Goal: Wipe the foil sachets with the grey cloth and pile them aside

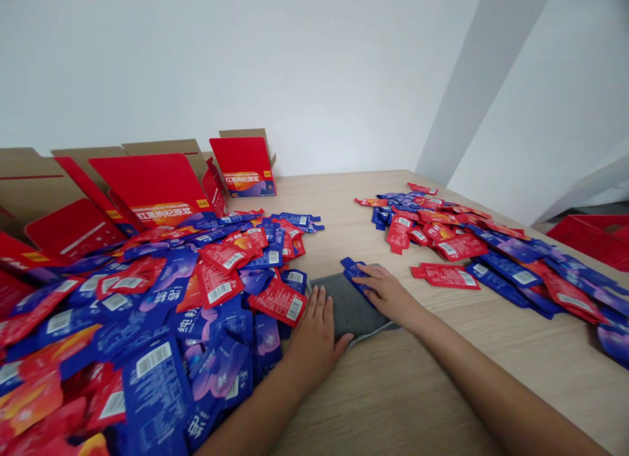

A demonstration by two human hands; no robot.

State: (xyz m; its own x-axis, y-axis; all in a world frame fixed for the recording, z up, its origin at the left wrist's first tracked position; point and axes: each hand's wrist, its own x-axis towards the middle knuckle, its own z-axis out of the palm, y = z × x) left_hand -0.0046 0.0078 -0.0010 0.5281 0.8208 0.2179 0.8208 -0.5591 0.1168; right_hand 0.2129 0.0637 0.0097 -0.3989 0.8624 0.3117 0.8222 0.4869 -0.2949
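A folded grey cloth (350,300) lies on the table in front of me. My left hand (317,322) rests flat on its left part, fingers stretched out, next to a red pouch (279,301) at the pile's edge. My right hand (386,289) has its fingers on a blue pouch (358,272) over the cloth's right part, gripping it. The pouch's narrow spout end points away from me, and its lower part is hidden under the hand.
A large heap of red and blue pouches (162,325) covers the table's left side. Another spread of pouches (457,236) runs along the right edge. Open red cartons (157,187) stand at the back left, with a separate carton (246,168) by the wall. A red box (590,236) sits beyond the right edge.
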